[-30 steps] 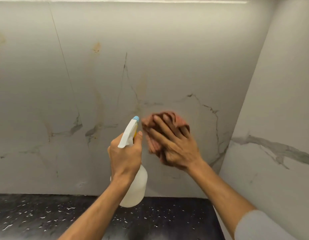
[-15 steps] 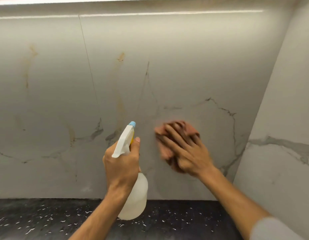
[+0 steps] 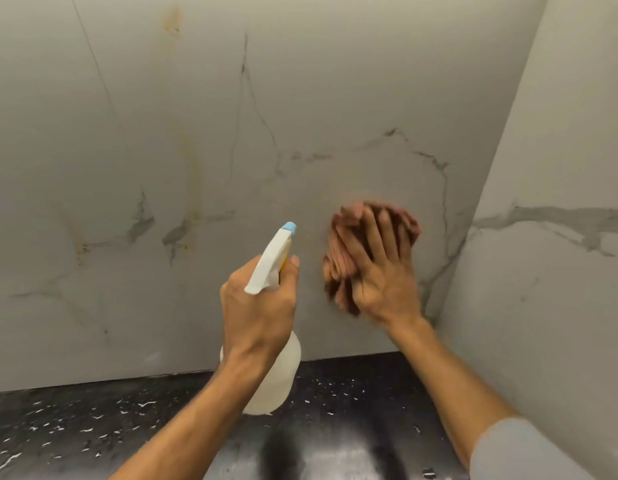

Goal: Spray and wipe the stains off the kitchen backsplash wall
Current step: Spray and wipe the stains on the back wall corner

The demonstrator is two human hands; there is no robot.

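Note:
The backsplash wall [image 3: 335, 91] is pale marble-look tile with grey veins. Brownish-yellow stains run down it: one long streak [image 3: 193, 174] left of centre, and a fainter one [image 3: 79, 244] further left. My left hand [image 3: 259, 306] grips a white spray bottle [image 3: 276, 375] with a blue nozzle tip, pointed up at the wall. My right hand [image 3: 380, 271] presses a reddish-brown cloth [image 3: 338, 265] flat against the wall, right of the bottle; the hand and cloth are blurred by motion.
A black speckled countertop [image 3: 93, 427] runs along the base of the wall. A side wall [image 3: 550, 237] of the same marble tile meets the backsplash in a corner just right of my right hand.
My right hand with the cloth has shifted slightly right and down on the wall. The view has tilted down and moved closer. The left hand keeps the bottle in about the same place.

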